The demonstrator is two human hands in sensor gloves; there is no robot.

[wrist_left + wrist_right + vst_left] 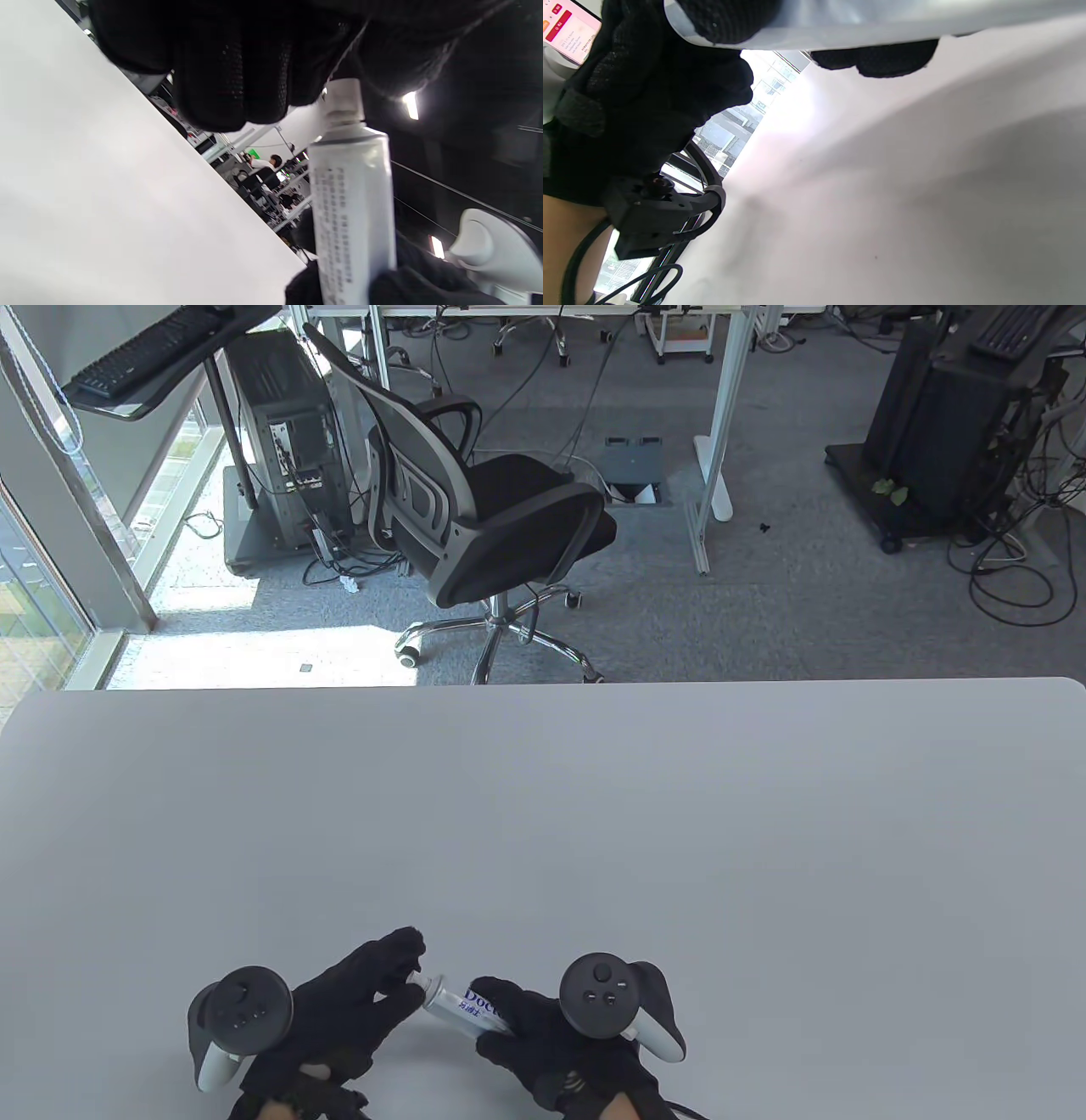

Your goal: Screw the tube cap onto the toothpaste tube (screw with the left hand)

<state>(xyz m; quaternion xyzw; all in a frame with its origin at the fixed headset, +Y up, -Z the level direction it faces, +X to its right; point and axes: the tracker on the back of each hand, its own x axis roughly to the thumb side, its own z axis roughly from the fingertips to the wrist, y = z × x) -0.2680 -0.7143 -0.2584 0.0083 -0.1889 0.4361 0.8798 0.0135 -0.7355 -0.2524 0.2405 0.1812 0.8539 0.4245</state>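
A white toothpaste tube (467, 1005) with blue lettering is held just above the table near its front edge. My right hand (501, 1018) grips the tube's body. The tube points left, and its small white cap (429, 984) sits on the neck. My left hand (411, 980) pinches the cap between thumb and fingers. In the left wrist view the tube (352, 212) stands upright with the cap (343, 97) at its top, under my gloved fingers (237, 63). In the right wrist view the tube (882, 21) crosses the top edge, wrapped by my fingers (878, 55).
The white table (543, 814) stretches away from both hands. Beyond its far edge stand an office chair (501, 517) and desks on a carpeted floor.
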